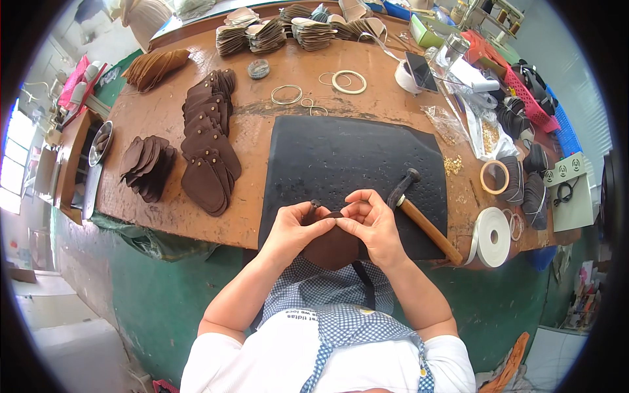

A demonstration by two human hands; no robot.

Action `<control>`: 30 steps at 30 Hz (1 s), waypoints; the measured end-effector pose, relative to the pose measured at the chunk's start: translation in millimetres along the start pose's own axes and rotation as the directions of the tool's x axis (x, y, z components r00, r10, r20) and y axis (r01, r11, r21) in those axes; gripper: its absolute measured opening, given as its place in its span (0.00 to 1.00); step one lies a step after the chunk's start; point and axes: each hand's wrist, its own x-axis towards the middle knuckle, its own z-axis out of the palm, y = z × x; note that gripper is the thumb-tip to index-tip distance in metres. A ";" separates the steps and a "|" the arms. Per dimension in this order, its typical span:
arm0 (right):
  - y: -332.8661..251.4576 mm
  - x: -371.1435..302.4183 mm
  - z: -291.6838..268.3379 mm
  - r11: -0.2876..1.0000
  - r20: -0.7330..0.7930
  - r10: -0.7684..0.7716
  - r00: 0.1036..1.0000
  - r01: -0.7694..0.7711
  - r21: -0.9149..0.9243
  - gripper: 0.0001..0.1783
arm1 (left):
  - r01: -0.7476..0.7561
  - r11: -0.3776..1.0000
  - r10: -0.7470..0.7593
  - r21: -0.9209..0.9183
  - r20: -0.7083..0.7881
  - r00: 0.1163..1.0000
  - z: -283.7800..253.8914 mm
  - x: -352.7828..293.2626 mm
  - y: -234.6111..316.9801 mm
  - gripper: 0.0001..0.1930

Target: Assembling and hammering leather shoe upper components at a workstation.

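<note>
A dark brown leather piece (332, 253) with a rounded lower end hangs between my two hands at the near edge of a black mat (341, 154). My left hand (288, 230) pinches its top edge, and a small dark metal tip (316, 204) pokes up by those fingers; its kind is unclear. Thumb and fingers of my right hand (375, 228) close on the same edge from the other side. Whatever small part may lie between the fingertips is hidden. Right of my right hand, a hammer (429, 229) with a wooden handle rests on the mat.
Left of the mat lie overlapping brown leather pieces with brass-coloured studs (211, 147) and a plain leather stack (149, 167). Loose brass-coloured bits (453, 165), a white tape roll (492, 237) and a wooden ring (494, 177) sit right. More stacked pieces (265, 36) line the back.
</note>
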 end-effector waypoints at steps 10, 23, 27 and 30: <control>2.1 -3.1 -3.4 0.996 0.008 0.048 0.999 -0.049 0.075 0.22 | 0.090 0.989 -0.096 0.120 0.044 0.994 -3.3 5.9 5.9 0.10; -0.5 -3.8 -9.5 0.998 0.034 -0.031 0.999 0.033 -0.057 0.19 | -0.034 0.956 0.024 0.290 0.039 0.999 11.6 2.3 23.0 0.05; -14.3 -9.7 -16.5 0.998 0.168 -0.021 0.986 0.031 -0.059 0.22 | -0.144 0.944 0.123 0.295 0.090 0.988 10.6 2.0 30.2 0.06; -43.6 -9.0 -52.6 0.925 0.066 -0.217 0.974 0.227 -0.303 0.18 | -0.500 0.735 0.514 0.458 0.104 0.852 18.9 9.0 54.6 0.06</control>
